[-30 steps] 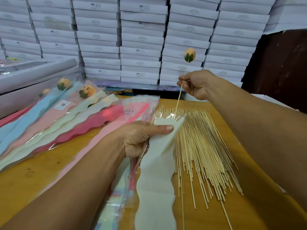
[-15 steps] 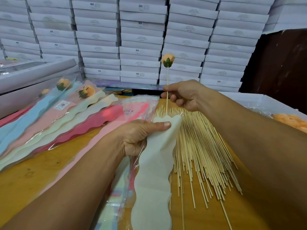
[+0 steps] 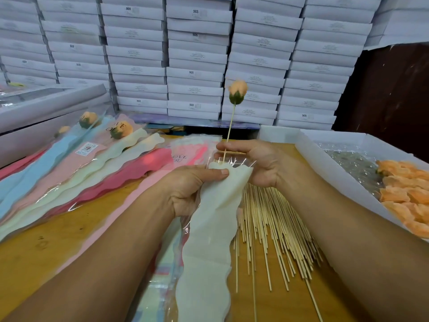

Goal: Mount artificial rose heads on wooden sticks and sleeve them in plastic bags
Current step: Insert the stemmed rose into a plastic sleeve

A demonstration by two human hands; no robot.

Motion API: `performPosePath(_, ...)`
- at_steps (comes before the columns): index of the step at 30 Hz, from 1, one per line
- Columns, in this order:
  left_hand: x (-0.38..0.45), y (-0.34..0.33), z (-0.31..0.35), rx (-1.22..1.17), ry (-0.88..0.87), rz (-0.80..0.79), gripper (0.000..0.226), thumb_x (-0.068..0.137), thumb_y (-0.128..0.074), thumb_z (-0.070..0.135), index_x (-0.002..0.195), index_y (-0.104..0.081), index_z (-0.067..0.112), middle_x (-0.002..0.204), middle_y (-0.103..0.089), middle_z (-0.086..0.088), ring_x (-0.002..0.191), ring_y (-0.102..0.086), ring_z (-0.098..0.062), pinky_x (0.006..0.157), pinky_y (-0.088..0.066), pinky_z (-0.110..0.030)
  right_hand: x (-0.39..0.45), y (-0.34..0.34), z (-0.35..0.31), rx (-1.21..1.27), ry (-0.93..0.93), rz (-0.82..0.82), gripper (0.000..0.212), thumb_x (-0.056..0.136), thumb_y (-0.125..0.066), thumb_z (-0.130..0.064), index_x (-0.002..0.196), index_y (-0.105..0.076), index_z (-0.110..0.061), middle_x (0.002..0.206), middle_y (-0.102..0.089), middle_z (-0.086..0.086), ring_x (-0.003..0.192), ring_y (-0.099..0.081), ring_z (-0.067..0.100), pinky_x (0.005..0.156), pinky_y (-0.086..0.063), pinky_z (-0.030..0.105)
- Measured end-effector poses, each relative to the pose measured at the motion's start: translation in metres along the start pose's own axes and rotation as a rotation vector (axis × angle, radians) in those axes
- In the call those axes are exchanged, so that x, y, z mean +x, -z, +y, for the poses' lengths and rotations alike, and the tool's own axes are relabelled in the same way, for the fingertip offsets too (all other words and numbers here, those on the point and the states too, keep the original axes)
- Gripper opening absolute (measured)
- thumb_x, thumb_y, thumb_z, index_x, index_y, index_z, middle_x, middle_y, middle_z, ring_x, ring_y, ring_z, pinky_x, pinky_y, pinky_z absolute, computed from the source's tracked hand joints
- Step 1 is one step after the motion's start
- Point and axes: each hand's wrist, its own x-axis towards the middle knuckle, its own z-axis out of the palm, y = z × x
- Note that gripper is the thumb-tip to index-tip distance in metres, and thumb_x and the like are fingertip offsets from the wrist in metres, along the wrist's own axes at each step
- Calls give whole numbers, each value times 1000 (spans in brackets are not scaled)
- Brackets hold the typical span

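My right hand [image 3: 253,161] pinches a thin wooden stick [image 3: 231,124] that stands upright with a peach rose head [image 3: 237,91] on top. The stick's lower end enters the open mouth of a plastic bag with a white wavy liner [image 3: 216,217]. My left hand [image 3: 190,184] grips that bag near its top edge, thumb across the front. Under the bag lies a stack of empty bags [image 3: 160,270] in pink and pastel colours.
A spread of loose wooden sticks [image 3: 274,228] lies on the wooden table [image 3: 58,228] to the right. A white box [image 3: 325,159] at far right holds several peach rose heads [image 3: 408,196]. Sleeved roses [image 3: 88,159] lie at the left. White cartons [image 3: 197,54] are stacked behind.
My right hand has moved left and down with the rose stick, and its lower end has gone into the bag's mouth. My left hand has kept its grip on the bag.
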Motion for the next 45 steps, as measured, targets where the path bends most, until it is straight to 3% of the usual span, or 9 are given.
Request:
performPosePath(4,0,0,0,30,3,-13,48,82,-65,7,129,-60,-3,99,-70,-23,79,-70,-34,76,-60,-47,-4,5,4,-16,-24,-47,25,92,-62,-22,78,-81,-13,101,-74,11,106,-65,30,115,-38,52)
performPosePath(8,0,0,0,18,35,-56,45,81,-65,9,125,-61,-3,93,-71,-23,72,-72,-32,66,-62,-43,-5,9,-1,-82,-27,28,31,99,-57,-35,89,-79,-15,106,-74,9,110,-60,28,116,-34,48)
performPosePath(11,0,0,0,15,55,-75,40,80,-65,8,118,-64,-5,91,-72,-23,71,-73,-31,64,-63,-41,-4,9,-13,-46,48,183,26,99,-58,-35,98,-72,-13,100,-75,7,82,-62,20,91,-50,35)
performPosePath(14,1,1,0,12,67,-84,37,79,-65,8,113,-64,-7,90,-73,-23,70,-74,-31,62,-63,-40,0,7,-26,30,102,255,24,100,-58,-34,94,-69,-14,92,-74,4,64,-57,13,59,-44,25)
performPosePath(21,1,2,1,-10,67,-73,35,79,-65,7,112,-65,-6,89,-73,-22,70,-74,-30,59,-62,-39,8,2,-33,69,93,290,16,100,-59,-24,91,-70,-18,74,-71,-4,58,-52,10,49,-40,19)
performPosePath(31,0,2,2,-7,46,-20,48,75,-70,15,121,-66,0,98,-73,-20,75,-73,-31,70,-61,-43,2,0,-12,156,64,197,11,90,-71,-13,80,-71,-9,74,-67,6,54,-59,15,68,-51,27)
performPosePath(36,0,3,2,-21,33,-30,47,75,-72,17,120,-68,4,100,-73,-20,77,-73,-31,72,-61,-45,-2,-1,-4,150,18,103,10,89,-70,-17,85,-67,-8,86,-63,9,80,-59,25,100,-48,44)
performPosePath(40,0,2,3,-32,43,-30,40,74,-72,20,110,-70,1,93,-74,-20,72,-73,-31,63,-63,-42,-4,-2,2,117,-11,56,42,76,-75,-22,114,-63,-9,118,-57,18,110,-52,31,116,-37,53)
performPosePath(45,-2,2,3,-22,43,-26,47,80,-70,21,121,-66,0,96,-73,-21,73,-73,-32,61,-61,-40,-9,-1,6,48,-13,5,16,70,-77,-26,61,-70,-14,84,-64,9,86,-62,26,111,-40,50)
